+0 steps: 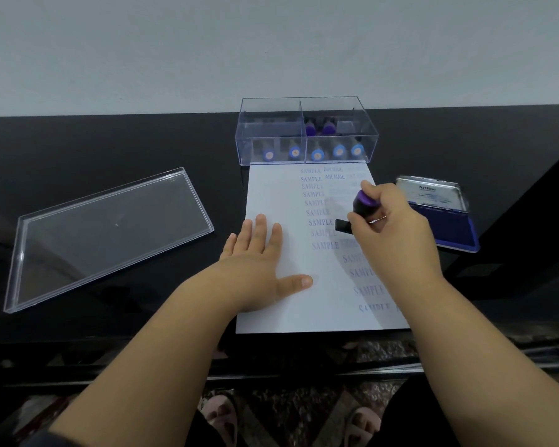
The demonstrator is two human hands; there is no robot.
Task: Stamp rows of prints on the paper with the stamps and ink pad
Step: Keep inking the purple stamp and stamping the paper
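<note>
White paper (281,304) lies flat near the front edge of the black table (142,146), with a column of blue SAMPLE prints running down it, a couple of AIR MAIL ones top right, some faint. The stamp (357,214), purple knob on a black base, sits tilted mid-sheet beside that column. More stamps (317,154) lie in the clear box (307,130) touching the paper's top edge. Blue ink pad (446,227) is open just right of the sheet, lid up
</note>
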